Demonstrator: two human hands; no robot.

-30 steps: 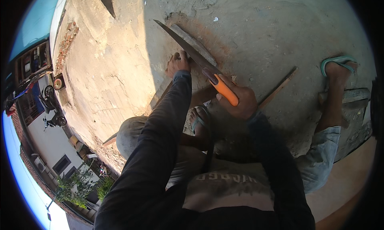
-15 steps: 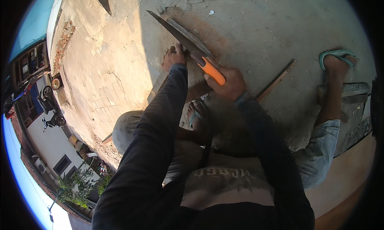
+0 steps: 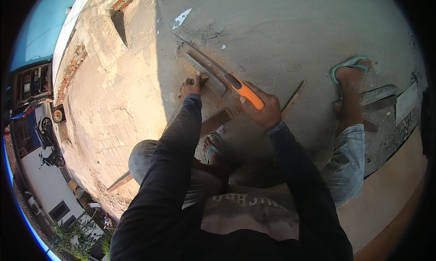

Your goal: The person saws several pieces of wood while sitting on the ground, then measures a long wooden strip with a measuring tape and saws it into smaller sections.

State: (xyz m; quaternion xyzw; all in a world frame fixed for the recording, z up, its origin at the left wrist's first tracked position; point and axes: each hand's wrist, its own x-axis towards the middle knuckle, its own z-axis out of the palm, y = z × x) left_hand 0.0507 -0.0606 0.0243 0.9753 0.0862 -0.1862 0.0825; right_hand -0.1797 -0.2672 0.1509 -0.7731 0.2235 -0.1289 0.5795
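My right hand (image 3: 264,109) is closed around the orange handle of a handsaw (image 3: 248,95). Its blade points away to the far left and shows almost edge-on, above the ground and beside a grey strip of wood (image 3: 205,73). My left hand (image 3: 190,87) has its fingers curled over a piece of wood (image 3: 204,81), thumb raised; most of that piece is hidden under the hand and sleeve. Nearer to me, a brown wooden board (image 3: 217,122) juts out beside my left foot. Whether the saw blade touches any wood, I cannot tell.
A thin wooden stick (image 3: 294,98) lies right of my right hand. Wood offcuts (image 3: 380,96) are stacked by my right foot (image 3: 350,72). Another wood piece (image 3: 120,181) rests beside my left knee. Sunlit, cracked concrete (image 3: 122,93) spreads left; a motorbike (image 3: 49,145) stands far left.
The saw has come away from the wood by my left hand, and its blade has turned from showing its flat side to nearly edge-on. My left thumb has lifted. The whole view has shifted.
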